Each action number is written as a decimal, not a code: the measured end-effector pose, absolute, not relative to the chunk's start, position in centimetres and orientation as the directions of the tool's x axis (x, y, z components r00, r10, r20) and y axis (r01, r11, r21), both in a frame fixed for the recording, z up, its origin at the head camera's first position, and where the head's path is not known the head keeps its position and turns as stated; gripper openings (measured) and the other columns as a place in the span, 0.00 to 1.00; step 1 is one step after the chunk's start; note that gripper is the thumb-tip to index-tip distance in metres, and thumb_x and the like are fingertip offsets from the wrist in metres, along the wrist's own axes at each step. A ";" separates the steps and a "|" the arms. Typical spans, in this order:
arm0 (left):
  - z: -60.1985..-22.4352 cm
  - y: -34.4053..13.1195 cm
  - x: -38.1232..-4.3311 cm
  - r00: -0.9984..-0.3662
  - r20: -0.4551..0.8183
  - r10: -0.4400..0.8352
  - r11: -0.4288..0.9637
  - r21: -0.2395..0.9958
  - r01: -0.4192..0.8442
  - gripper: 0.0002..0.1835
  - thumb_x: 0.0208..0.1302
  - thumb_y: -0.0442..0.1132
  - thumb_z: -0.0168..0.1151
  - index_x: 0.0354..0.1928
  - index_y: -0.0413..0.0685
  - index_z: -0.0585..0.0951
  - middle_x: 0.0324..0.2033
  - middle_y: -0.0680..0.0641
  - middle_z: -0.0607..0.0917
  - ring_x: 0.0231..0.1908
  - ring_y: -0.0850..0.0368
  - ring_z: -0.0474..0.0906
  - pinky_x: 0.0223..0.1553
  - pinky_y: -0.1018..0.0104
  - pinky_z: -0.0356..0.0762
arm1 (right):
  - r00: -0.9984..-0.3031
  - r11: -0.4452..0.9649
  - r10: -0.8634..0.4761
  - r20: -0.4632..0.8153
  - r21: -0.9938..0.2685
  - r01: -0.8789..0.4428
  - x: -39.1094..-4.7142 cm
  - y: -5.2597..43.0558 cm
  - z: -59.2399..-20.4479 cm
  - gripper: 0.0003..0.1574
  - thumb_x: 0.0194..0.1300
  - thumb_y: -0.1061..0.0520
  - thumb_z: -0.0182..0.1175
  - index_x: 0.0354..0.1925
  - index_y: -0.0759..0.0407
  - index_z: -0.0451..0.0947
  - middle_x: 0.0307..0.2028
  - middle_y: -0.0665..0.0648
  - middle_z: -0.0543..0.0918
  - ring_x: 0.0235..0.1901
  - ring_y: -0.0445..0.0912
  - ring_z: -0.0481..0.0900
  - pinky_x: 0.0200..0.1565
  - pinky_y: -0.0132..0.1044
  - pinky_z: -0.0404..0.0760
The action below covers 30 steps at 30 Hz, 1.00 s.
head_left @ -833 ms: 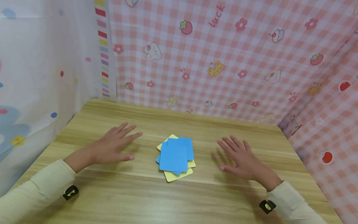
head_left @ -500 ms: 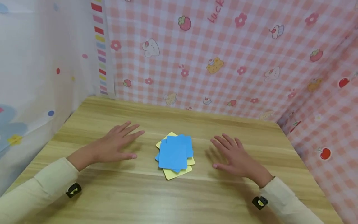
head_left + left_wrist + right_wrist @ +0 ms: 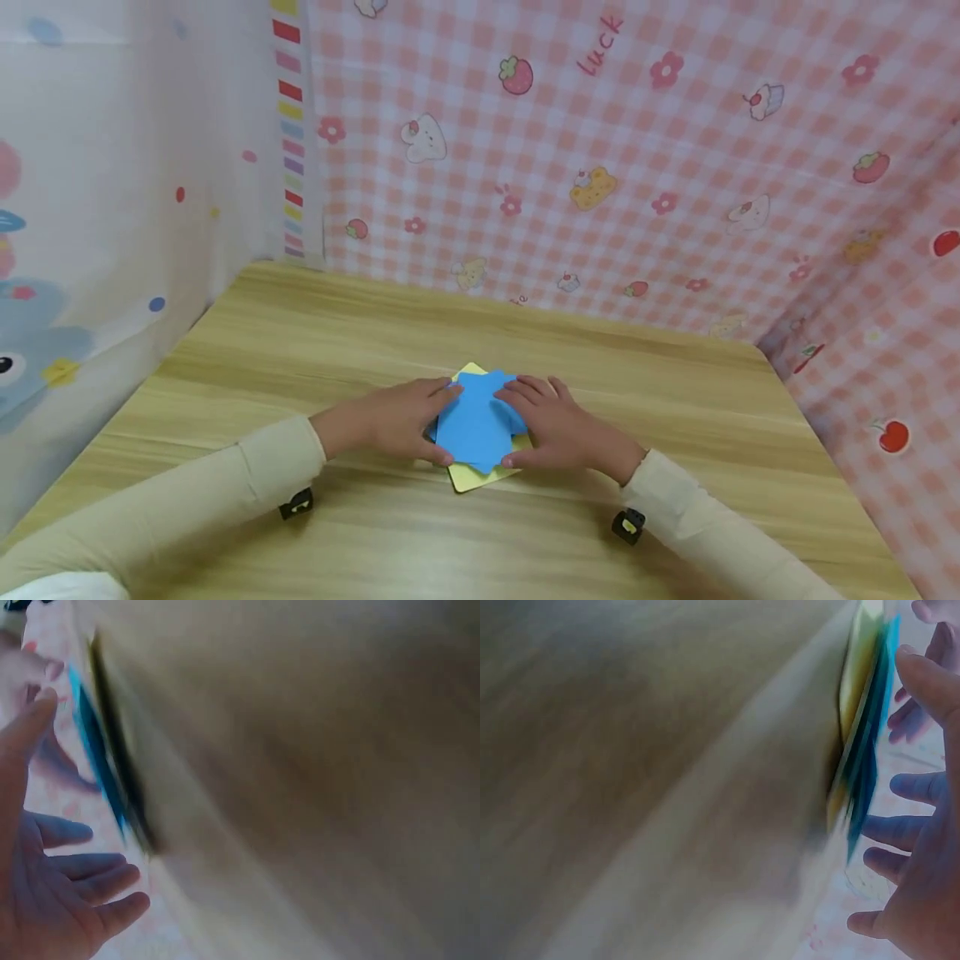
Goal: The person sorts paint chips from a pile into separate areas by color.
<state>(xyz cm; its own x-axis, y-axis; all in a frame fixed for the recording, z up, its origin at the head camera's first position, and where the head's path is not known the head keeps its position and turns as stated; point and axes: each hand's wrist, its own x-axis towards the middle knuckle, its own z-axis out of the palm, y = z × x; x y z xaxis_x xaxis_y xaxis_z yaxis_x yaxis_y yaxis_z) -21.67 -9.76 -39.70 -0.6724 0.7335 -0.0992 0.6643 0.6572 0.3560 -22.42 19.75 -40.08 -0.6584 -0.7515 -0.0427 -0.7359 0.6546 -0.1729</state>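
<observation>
A loose pile of blue cards (image 3: 474,421) and yellow cards (image 3: 468,480) lies on the wooden table, its cards turned at different angles with a blue one on top. Over the pile's left edge is my left hand (image 3: 397,419), fingers spread. My right hand (image 3: 562,431) is over the right edge, its fingers pointing inward. Both hands cover the pile's sides in the head view. In the left wrist view the fingers (image 3: 112,885) look relaxed, with the blurred pile beyond. In the right wrist view the thumb and fingers stand apart and grip nothing; whether they touch the cards is unclear.
The wooden tabletop (image 3: 420,533) extends around the pile. A pink checked cloth (image 3: 555,142) hangs behind it and along the right, and a white patterned cloth (image 3: 127,167) hangs on the left. Small black devices sit under both wrists.
Both hands have moved inward from the two sides, the left one rightward and the right one leftward, and now overlap the pile's edges. The cards still lie in about the same arrangement.
</observation>
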 end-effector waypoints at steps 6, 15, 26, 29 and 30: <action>-40.3 -8.9 -21.2 -0.688 -0.128 0.714 0.674 0.391 0.627 0.51 0.64 0.58 0.68 0.77 0.35 0.58 0.72 0.29 0.61 0.72 0.36 0.60 0.70 0.46 0.63 | -0.638 0.639 -0.767 -0.069 -0.168 -0.751 -22.3 19.0 -40.9 0.56 0.62 0.26 0.62 0.75 0.54 0.59 0.73 0.60 0.64 0.75 0.59 0.53 0.68 0.72 0.48; -37.2 -5.4 -22.3 -0.678 -0.071 0.731 0.666 0.285 0.689 0.49 0.63 0.63 0.67 0.75 0.36 0.64 0.69 0.32 0.69 0.67 0.37 0.67 0.65 0.48 0.70 | -0.677 0.650 -0.736 0.023 -0.256 -0.716 -22.1 22.5 -37.9 0.52 0.60 0.36 0.70 0.73 0.56 0.62 0.72 0.61 0.66 0.74 0.60 0.56 0.68 0.69 0.50; -37.4 6.7 -22.1 -0.609 -0.159 0.778 0.616 -0.004 0.788 0.42 0.62 0.73 0.58 0.70 0.55 0.72 0.57 0.45 0.81 0.55 0.46 0.75 0.62 0.48 0.69 | -0.770 0.754 -0.634 -0.069 -0.274 -0.597 -19.1 32.1 -37.8 0.43 0.60 0.43 0.73 0.66 0.58 0.69 0.72 0.67 0.65 0.71 0.71 0.57 0.65 0.74 0.52; -38.6 8.3 -21.4 -0.604 -0.207 0.770 0.613 -0.023 0.790 0.41 0.62 0.74 0.58 0.70 0.60 0.72 0.58 0.47 0.81 0.56 0.48 0.74 0.62 0.48 0.68 | -0.773 0.769 -0.624 -0.116 -0.267 -0.580 -18.4 33.2 -39.2 0.43 0.61 0.40 0.71 0.66 0.56 0.69 0.73 0.65 0.65 0.72 0.69 0.57 0.65 0.73 0.53; -38.8 8.5 -21.2 -0.599 -0.220 0.770 0.611 -0.018 0.791 0.40 0.62 0.74 0.58 0.70 0.61 0.72 0.59 0.47 0.80 0.56 0.48 0.74 0.62 0.48 0.68 | -0.774 0.774 -0.620 -0.129 -0.259 -0.577 -18.2 33.5 -39.6 0.43 0.61 0.39 0.71 0.67 0.55 0.69 0.73 0.65 0.64 0.72 0.68 0.57 0.65 0.73 0.53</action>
<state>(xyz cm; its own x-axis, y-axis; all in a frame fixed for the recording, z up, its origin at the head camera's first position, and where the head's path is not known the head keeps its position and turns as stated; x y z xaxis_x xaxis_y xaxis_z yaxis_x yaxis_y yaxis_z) -21.22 8.54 -38.85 -0.5992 0.7696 -0.2203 0.7914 0.6110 -0.0179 -18.23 33.52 -39.61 -0.7737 -0.6202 -0.1291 -0.5773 0.7742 -0.2594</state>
